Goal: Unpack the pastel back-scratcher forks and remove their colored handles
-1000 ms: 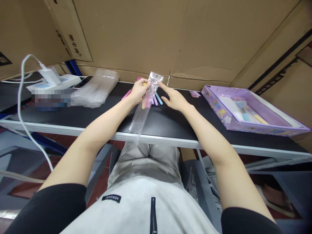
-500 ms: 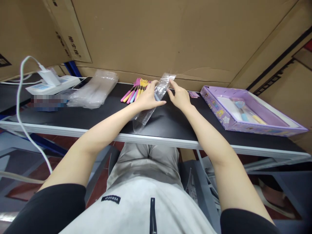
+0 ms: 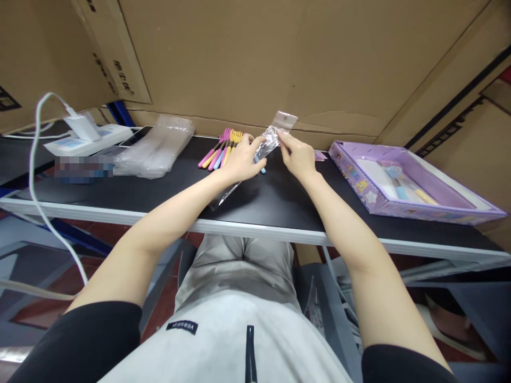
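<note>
**Clear bag (image 3: 272, 137) slanting between my left hand (image 3: 242, 159) and right hand (image 3: 298, 155)**

The bag is a long, narrow sleeve of shiny, crinkled film. Its lower end shows at the left, under my left wrist, above the black tabletop (image 3: 279, 205); it passes behind my left hand and rises rightward to a flat header with a small hole. My left hand lies over its middle, thumb apart from the fingers; I cannot tell whether the fingers grip the film. A light-blue handle end (image 3: 263, 171) pokes out below that thumb. My right thumb and fingers pinch the bag just below the header.

As for room, at far left sit a white power strip (image 3: 114, 132) and a flat stack of clear bags (image 3: 159, 148). Next comes a fan of toothed sticks (image 3: 215, 157), pink, yellow, purple and blue, just beside my left hand. The cardboard wall (image 3: 255, 64) rises close behind the header; the metal front edge (image 3: 259, 230) runs below my forearms. Right of my right hand lie small pink cards (image 3: 320, 156), then, past a stretch of black surface, the purple box (image 3: 393, 211).
</note>
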Available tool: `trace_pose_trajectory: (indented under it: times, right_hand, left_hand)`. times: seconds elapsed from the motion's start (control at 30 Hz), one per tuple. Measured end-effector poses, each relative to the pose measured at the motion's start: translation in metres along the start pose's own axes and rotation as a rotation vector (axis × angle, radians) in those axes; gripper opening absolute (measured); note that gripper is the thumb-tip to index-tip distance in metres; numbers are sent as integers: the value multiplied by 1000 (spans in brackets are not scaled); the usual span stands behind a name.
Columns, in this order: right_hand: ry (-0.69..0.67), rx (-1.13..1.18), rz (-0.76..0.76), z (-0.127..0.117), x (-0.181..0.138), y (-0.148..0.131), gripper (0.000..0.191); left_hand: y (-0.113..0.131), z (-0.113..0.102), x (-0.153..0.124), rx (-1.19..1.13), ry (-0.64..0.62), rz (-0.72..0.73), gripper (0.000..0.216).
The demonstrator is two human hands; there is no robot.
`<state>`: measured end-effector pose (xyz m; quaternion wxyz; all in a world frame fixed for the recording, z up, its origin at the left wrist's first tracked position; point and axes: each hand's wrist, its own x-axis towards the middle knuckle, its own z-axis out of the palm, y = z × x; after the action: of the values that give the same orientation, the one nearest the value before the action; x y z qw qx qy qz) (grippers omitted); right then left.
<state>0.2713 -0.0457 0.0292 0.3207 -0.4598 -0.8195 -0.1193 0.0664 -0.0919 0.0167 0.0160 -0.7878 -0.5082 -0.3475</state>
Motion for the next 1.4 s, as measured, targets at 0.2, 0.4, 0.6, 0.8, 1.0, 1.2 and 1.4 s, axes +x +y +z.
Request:
trace_pose_trajectory:
  times: [0.2, 0.4, 0.6, 0.8, 1.0, 1.2, 1.4]
  right_hand:
    - [-75, 37, 52, 5, 0, 7, 83]
    - [-343, -11, 135, 3, -1, 3, 75]
    - [-373, 22, 123, 10, -2, 8, 74]
    - [-390, 0, 124, 7, -2, 7, 72]
    - [-401, -5, 133, 6, -2, 5, 70]
    - [-401, 16, 122, 9, -2, 9, 70]
    - [-401, 25, 108, 11, -2, 11, 70]
  left_hand:
    - [-31, -21, 19, 5, 183, 17, 64]
    - [-53, -96, 36, 34, 165, -273, 77]
    - [-93, -117, 31, 354, -103, -654, 85]
    - [-153, -90, 25, 387, -341, -814, 144]
    - [-168, -87, 21, 351, -302, -818, 207]
    - [-183, -86, 22, 368, -259, -811, 189]
    - [-192, -86, 20, 387, -225, -830, 205]
